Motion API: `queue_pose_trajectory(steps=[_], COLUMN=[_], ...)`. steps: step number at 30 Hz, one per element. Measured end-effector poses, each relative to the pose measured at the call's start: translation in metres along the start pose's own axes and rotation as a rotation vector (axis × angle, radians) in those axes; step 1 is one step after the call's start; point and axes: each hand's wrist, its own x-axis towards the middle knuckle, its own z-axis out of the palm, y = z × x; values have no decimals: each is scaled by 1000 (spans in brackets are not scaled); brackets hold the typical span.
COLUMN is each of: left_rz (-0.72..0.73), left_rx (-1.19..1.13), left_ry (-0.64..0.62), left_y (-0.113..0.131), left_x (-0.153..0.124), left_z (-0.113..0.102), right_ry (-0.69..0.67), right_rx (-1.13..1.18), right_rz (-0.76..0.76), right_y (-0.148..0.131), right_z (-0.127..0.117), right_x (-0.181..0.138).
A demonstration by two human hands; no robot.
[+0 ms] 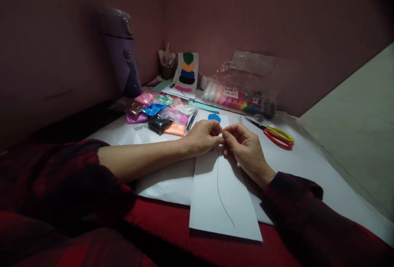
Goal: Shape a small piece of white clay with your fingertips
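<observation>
Over a long white paper strip (209, 201), my left hand (201, 138) and my right hand (244, 148) meet fingertip to fingertip. Both are closed in a pinch. A tiny pale bit seems to show between the fingertips, too small to name. Just beyond my fingers, a blue scalloped patch (214, 117) lies on the strip. A thin dark curved line (219, 185) runs down the paper from beneath my hands toward its near end. The near end of the strip reaches past the white table cover.
Left of the strip are several colored clay packets (158, 123) and a black pen (191, 120). Red-and-yellow-handled scissors (275, 135) lie to the right. Behind stand a purple bottle (121, 53), a card with colored patches (188, 68) and a clear bag of colored clay (237, 96).
</observation>
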Motion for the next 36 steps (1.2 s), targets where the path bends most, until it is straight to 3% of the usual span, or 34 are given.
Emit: queue_pose_trajectory(steps=[36], left_rz=[-21], left_rx=[6], left_ry=[-4], left_y=[1], left_x=[0], left_z=[0], right_ry=[-10], right_rx=[-22], right_rz=[-13], right_y=[0], right_z=[-1], right_x=[-1])
